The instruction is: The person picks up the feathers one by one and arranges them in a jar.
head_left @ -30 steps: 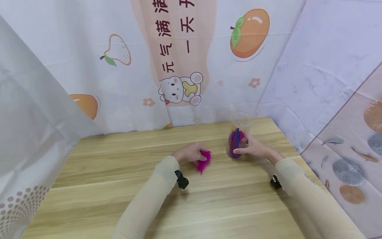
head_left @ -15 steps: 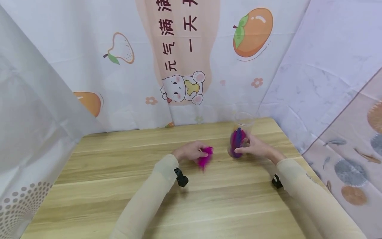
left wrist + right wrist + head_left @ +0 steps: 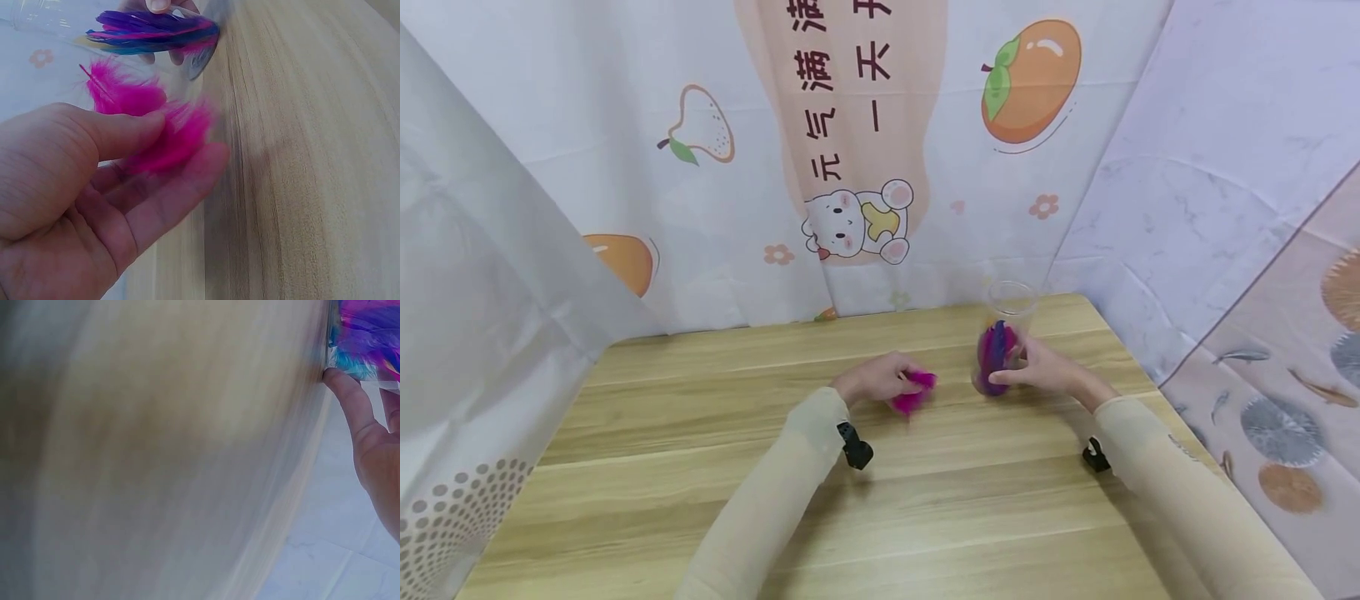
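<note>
My left hand [image 3: 883, 379] pinches bright pink feathers [image 3: 178, 134] between thumb and fingers, low over the table and left of the cup. Their fluffy ends stick out on both sides of the thumb in the left wrist view. Upright at the back right stands a tall clear plastic cup [image 3: 1011, 304], and my right hand [image 3: 1037, 367] grips its side from the right. Inside it is a bundle of purple, blue and pink feathers [image 3: 996, 358]. The right wrist view catches only part of that hand, its fingertip at the cup's base, with turquoise feathers [image 3: 353, 364] low in the bundle.
A wood-grain table [image 3: 700, 467] lies under both hands. Its back edge meets a printed curtain [image 3: 737, 208] close behind the cup, and another curtain [image 3: 1225, 208] runs along the right side. Each wrist wears a black strap with a small device [image 3: 855, 450].
The pink feathers turn slightly in my left fingers, their lower tip drawn up. My right hand keeps its hold on the cup, which stays in place.
</note>
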Demonstrator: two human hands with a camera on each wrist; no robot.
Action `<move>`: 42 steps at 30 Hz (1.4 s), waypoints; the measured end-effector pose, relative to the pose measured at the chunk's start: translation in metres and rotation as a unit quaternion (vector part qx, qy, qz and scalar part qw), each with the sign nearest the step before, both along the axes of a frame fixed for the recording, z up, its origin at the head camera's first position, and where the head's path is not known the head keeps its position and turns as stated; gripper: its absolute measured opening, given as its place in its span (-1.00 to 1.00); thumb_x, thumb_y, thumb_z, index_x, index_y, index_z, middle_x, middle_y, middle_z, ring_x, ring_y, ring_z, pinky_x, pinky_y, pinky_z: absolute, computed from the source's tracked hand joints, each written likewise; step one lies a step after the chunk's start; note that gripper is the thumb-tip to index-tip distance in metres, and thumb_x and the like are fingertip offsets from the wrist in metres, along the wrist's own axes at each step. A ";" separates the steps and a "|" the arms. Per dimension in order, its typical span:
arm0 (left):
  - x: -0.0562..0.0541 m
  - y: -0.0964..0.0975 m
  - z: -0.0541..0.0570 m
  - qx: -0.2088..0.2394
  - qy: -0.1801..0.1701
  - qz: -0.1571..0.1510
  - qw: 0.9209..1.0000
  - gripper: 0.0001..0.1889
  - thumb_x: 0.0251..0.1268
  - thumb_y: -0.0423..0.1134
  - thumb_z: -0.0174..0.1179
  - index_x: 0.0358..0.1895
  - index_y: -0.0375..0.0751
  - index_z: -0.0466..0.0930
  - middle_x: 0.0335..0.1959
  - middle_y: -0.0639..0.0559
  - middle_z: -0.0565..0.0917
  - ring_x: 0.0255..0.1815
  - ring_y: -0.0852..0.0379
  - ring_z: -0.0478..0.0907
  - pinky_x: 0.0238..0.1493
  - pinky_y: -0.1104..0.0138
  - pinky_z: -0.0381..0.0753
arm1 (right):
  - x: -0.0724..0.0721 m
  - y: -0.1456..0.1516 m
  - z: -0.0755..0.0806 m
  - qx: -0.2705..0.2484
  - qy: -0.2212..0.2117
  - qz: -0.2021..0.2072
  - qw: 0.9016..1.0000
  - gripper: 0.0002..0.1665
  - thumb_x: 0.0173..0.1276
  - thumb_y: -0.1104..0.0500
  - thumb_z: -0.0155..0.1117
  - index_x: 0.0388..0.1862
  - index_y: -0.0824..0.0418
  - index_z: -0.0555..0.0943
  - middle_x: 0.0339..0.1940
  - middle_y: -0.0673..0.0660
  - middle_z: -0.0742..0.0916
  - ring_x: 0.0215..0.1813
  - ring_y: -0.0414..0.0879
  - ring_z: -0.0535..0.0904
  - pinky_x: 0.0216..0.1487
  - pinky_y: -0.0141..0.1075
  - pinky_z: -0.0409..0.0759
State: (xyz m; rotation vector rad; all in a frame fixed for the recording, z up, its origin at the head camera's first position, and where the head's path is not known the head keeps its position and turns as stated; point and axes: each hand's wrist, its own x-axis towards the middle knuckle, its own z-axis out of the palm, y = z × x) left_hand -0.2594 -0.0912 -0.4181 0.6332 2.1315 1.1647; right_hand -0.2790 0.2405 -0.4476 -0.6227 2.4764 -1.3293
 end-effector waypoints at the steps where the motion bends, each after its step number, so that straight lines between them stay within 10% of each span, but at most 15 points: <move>1: 0.000 0.000 0.000 0.002 -0.003 0.005 1.000 -0.73 0.51 -0.45 0.11 0.17 -0.40 0.63 -0.13 -0.23 0.70 -0.23 -0.05 0.72 -0.26 0.24 0.77 | 0.000 0.000 0.000 -0.001 -0.001 0.000 1.000 0.14 0.24 0.05 0.56 0.59 0.18 0.04 0.06 0.25 0.64 0.10 0.09 0.54 0.37 0.17 0.34; 42: -0.001 0.007 0.005 -0.032 0.030 0.002 0.999 -0.73 0.44 -0.42 0.22 0.14 -0.28 0.67 -0.25 -0.05 0.69 -0.31 0.13 0.65 -0.30 0.28 0.75 | 0.000 0.000 -0.002 -0.003 0.006 -0.005 1.000 0.12 0.21 0.08 0.58 0.55 0.19 0.06 0.04 0.27 0.62 0.08 0.09 0.53 0.23 0.05 0.47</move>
